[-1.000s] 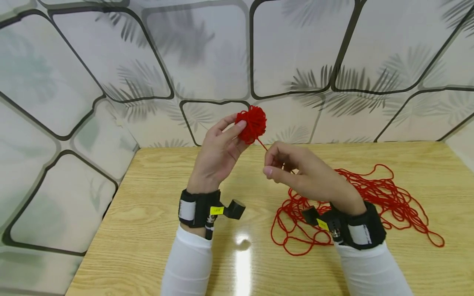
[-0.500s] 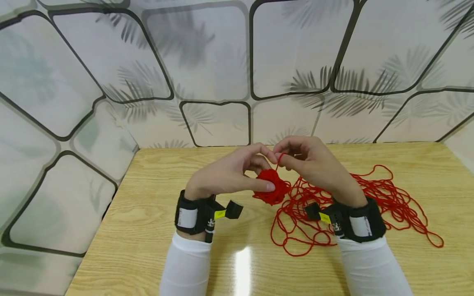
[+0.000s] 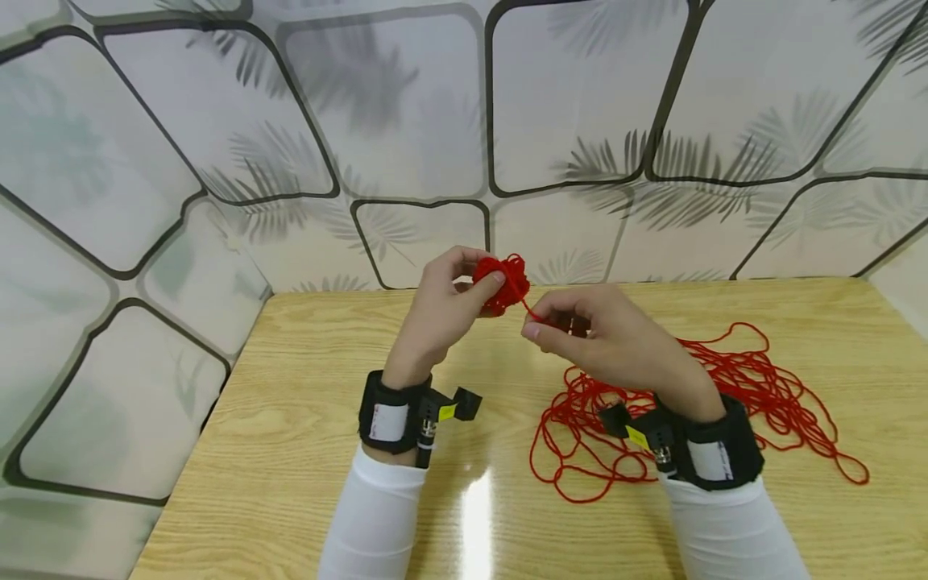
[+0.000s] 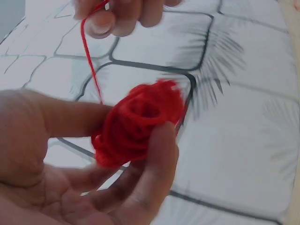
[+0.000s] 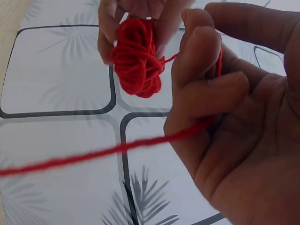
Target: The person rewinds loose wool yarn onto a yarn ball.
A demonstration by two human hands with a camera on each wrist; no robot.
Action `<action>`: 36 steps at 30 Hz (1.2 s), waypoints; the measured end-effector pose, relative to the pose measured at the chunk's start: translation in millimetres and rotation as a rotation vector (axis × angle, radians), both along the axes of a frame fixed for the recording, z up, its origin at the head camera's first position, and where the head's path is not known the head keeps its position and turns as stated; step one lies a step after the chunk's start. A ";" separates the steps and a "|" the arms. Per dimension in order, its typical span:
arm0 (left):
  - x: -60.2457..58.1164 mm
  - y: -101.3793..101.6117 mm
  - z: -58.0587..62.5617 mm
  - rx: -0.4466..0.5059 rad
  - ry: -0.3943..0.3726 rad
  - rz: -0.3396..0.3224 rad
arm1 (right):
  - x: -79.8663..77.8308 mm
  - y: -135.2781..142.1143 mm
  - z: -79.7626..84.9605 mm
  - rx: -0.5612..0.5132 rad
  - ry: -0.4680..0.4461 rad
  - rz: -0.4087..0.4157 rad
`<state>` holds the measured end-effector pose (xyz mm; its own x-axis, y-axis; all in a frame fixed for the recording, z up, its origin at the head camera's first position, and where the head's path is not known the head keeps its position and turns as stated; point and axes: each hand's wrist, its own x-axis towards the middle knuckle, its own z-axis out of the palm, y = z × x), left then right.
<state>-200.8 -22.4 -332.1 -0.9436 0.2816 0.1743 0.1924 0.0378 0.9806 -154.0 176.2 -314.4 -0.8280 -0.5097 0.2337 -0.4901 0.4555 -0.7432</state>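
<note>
Your table [image 3: 275,419]: light wood grain, with a bright glare streak [image 3: 475,524] near your side. Lying on it, right of centre: red yarn [image 3: 757,383], loose and tangled. Wide loops on its left, one narrow loop poking out far right. Its middle's partly blocked from your view.

Yarn ball [image 5: 136,61]: textile fibre, matt, ridged with windings. Loose yarn [image 3: 757,383]: likewise fibrous, matt. Tabletop [image 3: 290,427]: wood-grained, smooth, glossy in one bright streak. Sleeves [image 3: 373,515]: cloth, matt, lightly creased. Wrist straps [image 3: 743,439]: fabric-like, matt. Wall covering [image 3: 558,105]: smooth, printed.
</note>
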 end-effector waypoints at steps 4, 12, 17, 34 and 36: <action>-1.9 -1.9 2.3 0.222 -0.078 -0.024 | -0.6 -0.9 -1.1 0.011 -0.019 0.076; 0.5 -9.8 11.9 0.455 -0.225 -0.154 | -8.4 1.9 -7.2 -0.011 -0.066 0.152; 2.7 -14.9 14.1 0.504 -0.230 -0.418 | -16.4 8.4 -12.4 -0.100 -0.166 0.189; 21.2 1.2 17.1 -0.475 0.087 -0.426 | -13.1 10.2 -7.2 0.097 0.010 -0.017; 20.1 4.6 15.2 -0.536 0.081 -0.342 | -10.2 9.3 -5.7 0.122 0.030 -0.033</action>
